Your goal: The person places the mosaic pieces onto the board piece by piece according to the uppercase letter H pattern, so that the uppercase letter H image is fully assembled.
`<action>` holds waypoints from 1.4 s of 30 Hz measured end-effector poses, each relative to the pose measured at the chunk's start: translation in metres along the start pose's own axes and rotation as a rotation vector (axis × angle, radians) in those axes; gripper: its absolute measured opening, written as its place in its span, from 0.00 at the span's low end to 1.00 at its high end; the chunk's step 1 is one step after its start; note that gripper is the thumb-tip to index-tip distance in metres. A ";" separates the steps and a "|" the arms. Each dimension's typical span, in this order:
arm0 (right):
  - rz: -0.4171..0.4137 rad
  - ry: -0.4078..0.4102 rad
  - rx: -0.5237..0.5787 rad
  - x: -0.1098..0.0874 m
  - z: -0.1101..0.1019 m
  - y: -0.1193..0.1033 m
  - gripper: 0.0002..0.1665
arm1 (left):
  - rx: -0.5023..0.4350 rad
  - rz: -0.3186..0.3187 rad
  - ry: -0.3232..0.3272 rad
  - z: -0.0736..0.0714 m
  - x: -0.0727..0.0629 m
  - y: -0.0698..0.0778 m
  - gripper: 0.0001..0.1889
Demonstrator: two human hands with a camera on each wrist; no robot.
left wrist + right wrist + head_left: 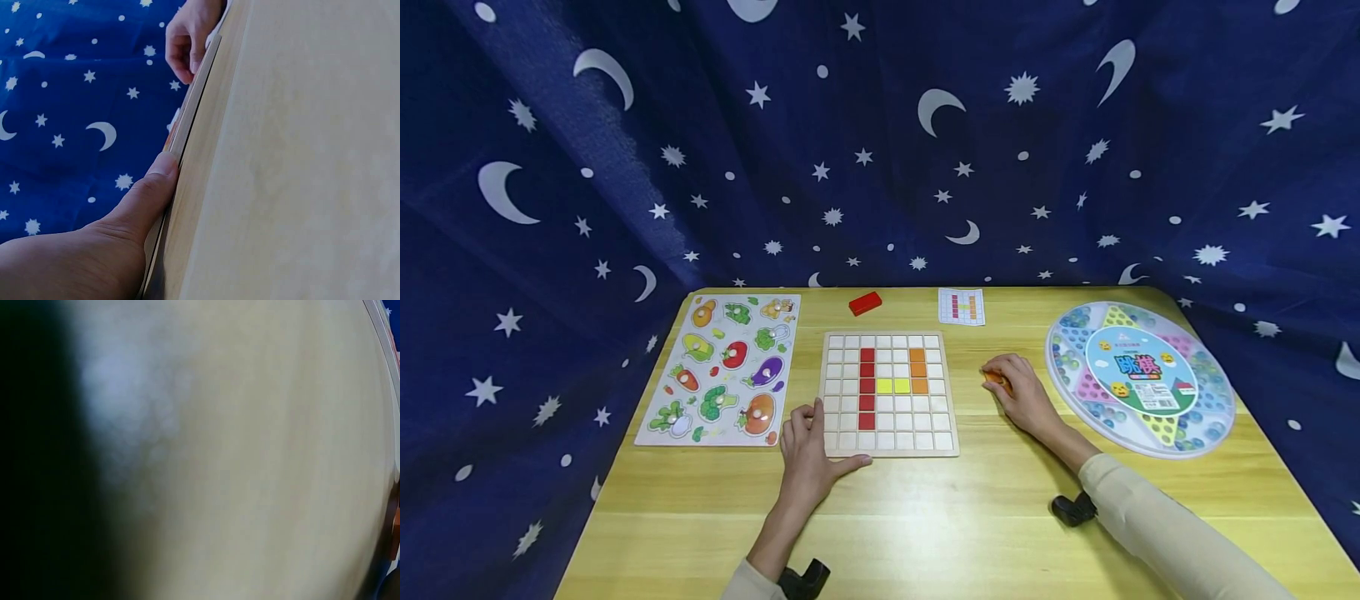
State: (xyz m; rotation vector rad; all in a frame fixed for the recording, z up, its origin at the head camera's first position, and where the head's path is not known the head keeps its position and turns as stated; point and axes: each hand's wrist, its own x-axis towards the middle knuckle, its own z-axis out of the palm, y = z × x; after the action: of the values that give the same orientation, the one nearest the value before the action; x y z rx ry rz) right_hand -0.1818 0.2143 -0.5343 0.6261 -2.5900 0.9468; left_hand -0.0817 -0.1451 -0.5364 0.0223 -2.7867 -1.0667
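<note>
A wooden grid board lies in the middle of the table. On it stand a column of red squares, two yellow squares and a column of three orange squares. At the board's near left corner, my left hand spreads its thumb along the near edge and its fingers along the left side. The left wrist view shows the thumb against the board's edge. Right of the board, my right hand pinches an orange block by the table; the fingers hide part of it.
Behind the board lie a red block and a card printed with a coloured grid. A vegetable puzzle board is at the left. A round Chinese checkers box sits at the right. A starry curtain hangs behind the table.
</note>
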 end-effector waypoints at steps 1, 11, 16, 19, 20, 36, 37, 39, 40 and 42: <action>0.001 -0.002 -0.002 0.000 0.000 0.000 0.16 | 0.002 0.000 0.000 0.000 0.000 0.000 0.66; 0.037 0.012 -0.028 -0.002 -0.002 0.001 0.20 | 0.008 -0.001 0.001 0.000 0.001 0.000 0.66; 0.049 0.004 -0.018 -0.002 -0.001 0.000 0.19 | 0.018 0.004 0.001 -0.001 0.002 0.000 0.66; 0.053 -0.002 -0.004 -0.002 -0.001 -0.001 0.18 | 0.022 0.006 0.001 -0.001 0.001 0.000 0.66; 0.055 -0.002 -0.003 -0.001 -0.001 -0.001 0.18 | 0.021 0.005 0.001 -0.001 0.001 0.000 0.66; 0.059 0.025 -0.002 -0.001 -0.001 -0.004 0.18 | 0.016 0.010 0.000 0.000 0.000 -0.001 0.66; 0.054 0.027 -0.002 0.000 -0.001 -0.004 0.18 | 0.013 0.010 0.001 0.000 0.000 -0.001 0.66; 0.046 0.030 -0.001 0.000 -0.001 -0.005 0.18 | 0.012 0.013 0.004 0.000 0.000 -0.001 0.66; 0.043 0.031 -0.002 0.000 -0.001 -0.005 0.18 | 0.014 0.016 0.006 0.000 0.000 -0.001 0.66; 0.048 0.030 -0.006 0.000 -0.002 -0.004 0.19 | 0.018 0.020 0.009 0.000 0.000 -0.001 0.66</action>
State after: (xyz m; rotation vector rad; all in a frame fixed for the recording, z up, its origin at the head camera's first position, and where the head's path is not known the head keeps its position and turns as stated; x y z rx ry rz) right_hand -0.1797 0.2124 -0.5305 0.5464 -2.5915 0.9551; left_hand -0.0819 -0.1459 -0.5373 0.0005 -2.7828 -1.0344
